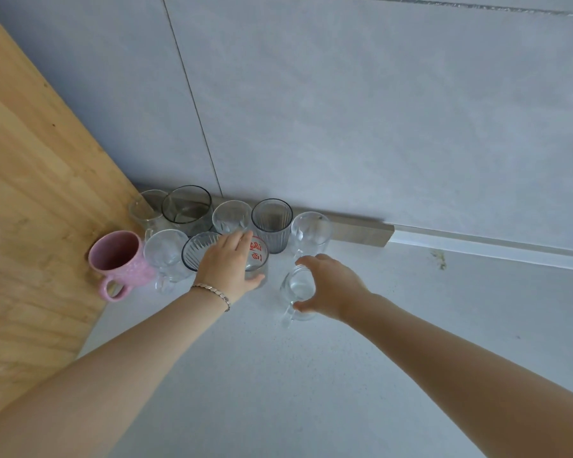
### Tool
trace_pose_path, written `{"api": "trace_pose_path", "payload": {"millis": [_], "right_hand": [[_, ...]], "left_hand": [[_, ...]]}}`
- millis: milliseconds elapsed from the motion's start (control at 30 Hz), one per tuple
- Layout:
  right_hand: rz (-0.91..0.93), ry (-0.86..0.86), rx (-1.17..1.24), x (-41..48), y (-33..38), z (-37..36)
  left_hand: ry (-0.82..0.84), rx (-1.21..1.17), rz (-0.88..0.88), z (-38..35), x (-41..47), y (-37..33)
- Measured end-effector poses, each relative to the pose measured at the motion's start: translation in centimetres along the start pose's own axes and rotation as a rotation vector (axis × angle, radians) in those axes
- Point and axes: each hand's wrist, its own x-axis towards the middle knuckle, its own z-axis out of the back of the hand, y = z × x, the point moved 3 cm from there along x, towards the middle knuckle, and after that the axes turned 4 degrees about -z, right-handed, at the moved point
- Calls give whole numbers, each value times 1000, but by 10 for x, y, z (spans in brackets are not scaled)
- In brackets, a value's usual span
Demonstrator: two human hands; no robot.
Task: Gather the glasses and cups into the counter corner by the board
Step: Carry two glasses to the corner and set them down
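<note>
A pale grey speckled table (pixel 311 375) meets a wall of large grey tiles (pixel 344 110), with a metal strip (pixel 361 231) along the joint. A light wooden board (pixel 30 193) closes off the left side, making a corner. In that corner stand the gathered glasses: a smoky wide glass (pixel 186 206), a ribbed grey tumbler (pixel 272 223), several clear glasses, and a pink mug (pixel 118 259) right against the board. The left hand (pixel 227 264) is curled around a glass with red print (pixel 257 259) in the front row, fingers over its rim. The right hand (pixel 328 285) clasps a clear handled glass cup (pixel 296 289), just in front of the cluster, beside a stemmed-looking clear glass (pixel 310 231).
</note>
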Motion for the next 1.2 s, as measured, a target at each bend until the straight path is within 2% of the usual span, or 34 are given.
{"api": "trace_pose_path", "payload": {"millis": [167,367,633,867,933,1033,1100,1200], "right_hand": [[-16,-52,154,2,1,-6],[-218,-149,344,-5,-1,-18],[-197,-208,479,14,8,-20],[-159,-47,411,6,-2,-20],[-166,40,319,-9,-13,-21],[-179,195,186,-41,-37,-22],[-199,248,116,-68,-59,-23],[-276,270,70,-112,-103,-24]], "left_hand": [[-19,-38,6,-2,0,0],[-15,-24,15,-1,1,-2],[-5,-3,27,-1,1,-4],[66,135,96,8,-3,-17],[19,187,76,13,-12,-24],[-82,212,-53,21,-33,-47],[12,181,-154,21,-51,-74],[408,-41,-129,-4,-73,-120]]}}
